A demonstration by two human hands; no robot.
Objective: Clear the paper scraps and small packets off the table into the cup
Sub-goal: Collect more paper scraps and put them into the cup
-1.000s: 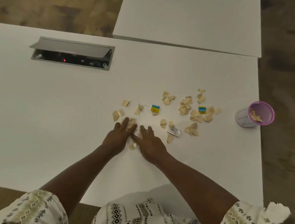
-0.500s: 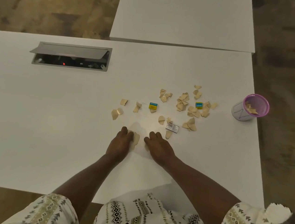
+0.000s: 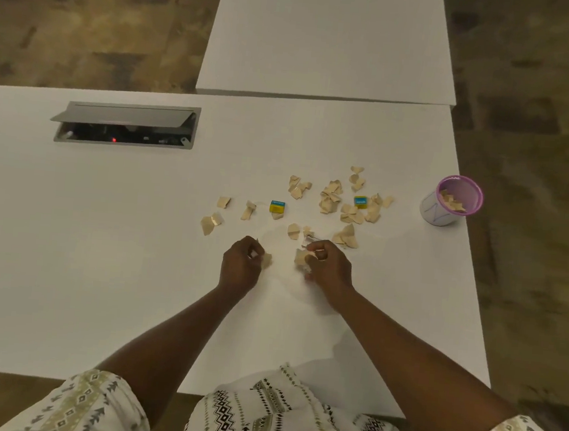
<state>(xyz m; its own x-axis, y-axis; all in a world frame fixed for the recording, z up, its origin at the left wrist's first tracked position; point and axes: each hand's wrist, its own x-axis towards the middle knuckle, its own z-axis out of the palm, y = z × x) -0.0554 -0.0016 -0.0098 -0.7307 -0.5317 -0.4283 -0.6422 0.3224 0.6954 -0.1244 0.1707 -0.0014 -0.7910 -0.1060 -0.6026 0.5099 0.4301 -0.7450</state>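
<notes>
Paper scraps (image 3: pixel 331 197) and small packets (image 3: pixel 277 206) on the white table (image 3: pixel 99 268), part gathered.
My left hand (image 3: pixel 241 263) curls round one scrap (image 3: pixel 266 259); my right hand (image 3: pixel 328 267) bunches several. The rest lie scattered just beyond, with the cup (image 3: pixel 456 203) far right at the table edge. Likely featherlight, crushable and slippery: I pinch scrap edges and take packets by their sides.

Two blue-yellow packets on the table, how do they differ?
The left packet lies almost alone, one scrap at its near edge; the right packet sits within a scrap cluster. The right packet is nearer the cup than the left. Both are small, square, blue and yellow.
</notes>
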